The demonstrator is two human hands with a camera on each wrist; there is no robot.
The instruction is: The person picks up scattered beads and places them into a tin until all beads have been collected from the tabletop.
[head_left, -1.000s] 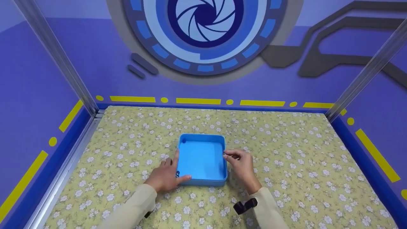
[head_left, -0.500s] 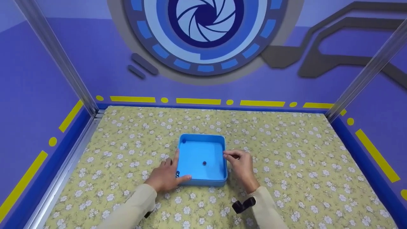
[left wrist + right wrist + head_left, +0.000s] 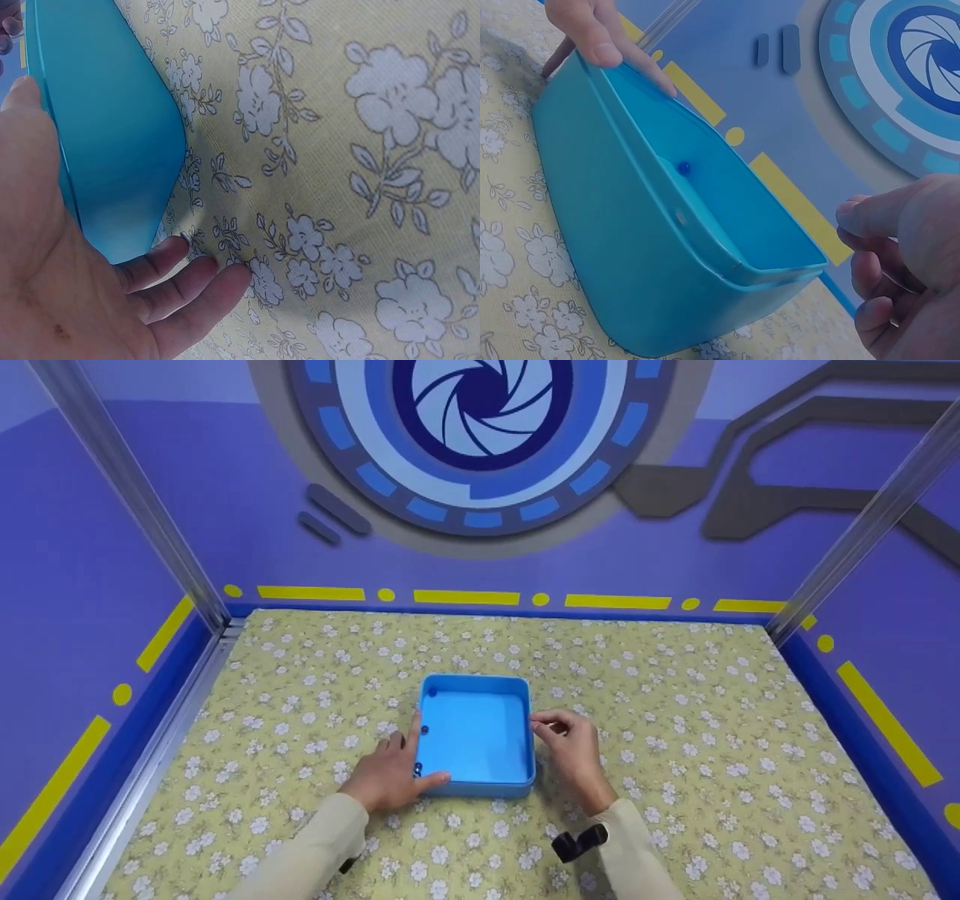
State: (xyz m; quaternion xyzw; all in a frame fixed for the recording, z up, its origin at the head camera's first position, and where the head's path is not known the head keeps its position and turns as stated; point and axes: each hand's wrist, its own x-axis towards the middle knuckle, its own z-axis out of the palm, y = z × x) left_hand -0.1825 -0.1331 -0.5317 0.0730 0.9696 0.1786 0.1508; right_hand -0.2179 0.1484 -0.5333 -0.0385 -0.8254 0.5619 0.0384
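Observation:
A square blue box (image 3: 484,789) with low walls stands on the cloth. My left hand (image 3: 384,776) rests at its near left corner, index finger along the left rim, thumb over the front rim. The other fingers are extended outside the wall in the left wrist view. Small dark marbles lie along the inner left side: one in the far corner (image 3: 433,691), one by the left wall (image 3: 424,729), and a close group (image 3: 418,769) near the left thumb. Just outside the right rim is my right hand (image 3: 571,746), fingers curled, thumb and index fingertips together, nothing visible between them.
Flower-patterned yellow cloth (image 3: 697,735) covers the table. Purple panels (image 3: 187,562) printed with yellow dashes rise at the back and both sides, with metal posts (image 3: 862,525) at the corners. Each sleeved wrist wears a black camera mount (image 3: 579,844).
A marble at the right fingertips has gone into the box, shown mid-floor half a second ago and by the left wall now. Both hands have stayed nearly in place.

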